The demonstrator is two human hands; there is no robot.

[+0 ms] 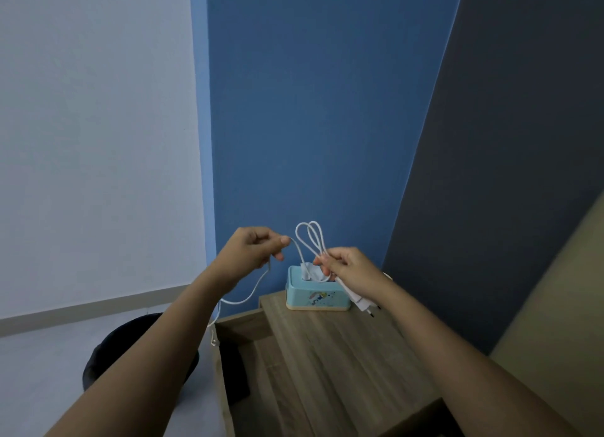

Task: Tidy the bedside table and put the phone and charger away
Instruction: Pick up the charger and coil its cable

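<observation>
**Charger cable half coiled above the bedside table**

At about 7 o'clock in the view a dark round object sits on the floor; what it is cannot be told. Just right of it the free end of the white charger cable hangs down past the table's left edge, its connector dangling near an open drawer at 6 o'clock. Something dark lies inside the drawer, but whether it is the phone cannot be told; no phone shows anywhere else.

The left hand, just left of centre, is curled closed with thumb and forefinger pinching the cable, feeding a loose run across to the other side. The right hand, at roughly 5 o'clock from centre, is clenched around the gathered loops, which stand up above its fingers, and around the white plug adapter, whose pins poke out below the palm.

Behind both hands a light-blue tissue box stands at the back of the wooden bedside table, whose top is otherwise bare.

As a judgement, the task is somewhat past midway: the charger is unplugged and partly wound. Left to do: wind in the hanging tail, stow the bundle, likely in the drawer, and shut it.
</observation>
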